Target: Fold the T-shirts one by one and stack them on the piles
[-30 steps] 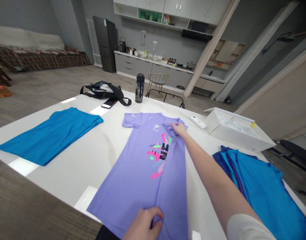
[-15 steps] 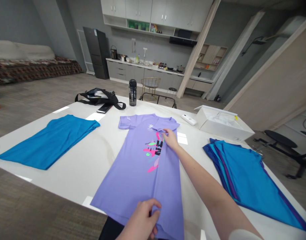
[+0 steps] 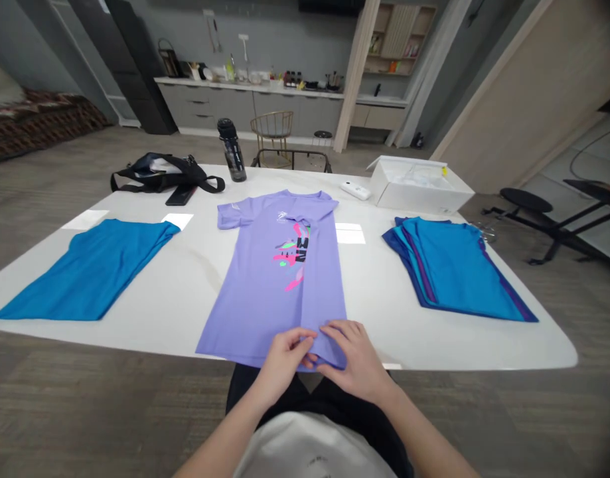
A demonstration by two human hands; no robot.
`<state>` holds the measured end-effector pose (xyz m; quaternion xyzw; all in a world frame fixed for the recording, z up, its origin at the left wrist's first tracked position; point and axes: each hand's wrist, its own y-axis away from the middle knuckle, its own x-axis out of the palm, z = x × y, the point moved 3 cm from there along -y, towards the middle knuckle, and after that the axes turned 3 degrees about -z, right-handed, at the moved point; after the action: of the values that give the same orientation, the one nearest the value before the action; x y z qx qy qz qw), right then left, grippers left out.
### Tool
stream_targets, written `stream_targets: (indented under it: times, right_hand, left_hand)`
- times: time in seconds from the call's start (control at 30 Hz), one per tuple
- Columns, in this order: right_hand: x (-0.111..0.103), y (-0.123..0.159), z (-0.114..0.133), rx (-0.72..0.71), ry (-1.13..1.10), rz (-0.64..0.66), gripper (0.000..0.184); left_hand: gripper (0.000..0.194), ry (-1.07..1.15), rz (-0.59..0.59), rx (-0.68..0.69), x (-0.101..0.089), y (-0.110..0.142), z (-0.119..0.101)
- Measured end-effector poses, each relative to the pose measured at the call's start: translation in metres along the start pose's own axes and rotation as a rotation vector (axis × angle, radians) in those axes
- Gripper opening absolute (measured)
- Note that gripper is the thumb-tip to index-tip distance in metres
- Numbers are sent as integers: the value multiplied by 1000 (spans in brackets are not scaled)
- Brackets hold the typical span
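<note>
A purple T-shirt (image 3: 255,285) with a pink, green and black print lies face up on the white table (image 3: 185,285). Its right side is folded inward over the front, with that sleeve lying across the chest. At the hem, my left hand (image 3: 287,355) has its fingers curled together in a pinch at the fold's edge. Just to the right, my right hand (image 3: 352,355) rests on the folded layer near the bottom corner, thumb and fingers spread apart.
On the left lies a blue folded shirt (image 3: 90,272); a stack of blue and purple folded shirts (image 3: 458,269) is on the right. Along the back are a black bag (image 3: 160,174), a phone (image 3: 181,194), a bottle (image 3: 232,153), a white device (image 3: 355,190) and a white box (image 3: 419,192).
My right hand has left the shirt's chest and come down to the hem beside my left hand. The view has tilted downward, showing my lap.
</note>
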<state>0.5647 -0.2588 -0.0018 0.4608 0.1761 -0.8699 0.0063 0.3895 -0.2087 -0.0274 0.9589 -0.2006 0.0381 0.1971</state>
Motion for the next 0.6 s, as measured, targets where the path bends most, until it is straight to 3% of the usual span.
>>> stream_targets:
  times: [0.2,0.3,0.4,0.6]
  right_hand:
    - [8,34,-3,154,112,-249,64]
    - [7,43,-10,175,120,-311,62]
    - [5,50,-12,97,114,-250,54]
    - [-1,57,-11,15,116,-120,44]
  left_hand:
    - [43,30,-26,-18,4,11,-9]
    - [44,-50,-44,26,2,12,-11]
    - [47,-188,-48,53,-1,12,-5]
    - [47,-462,19,-47,-5,26,9]
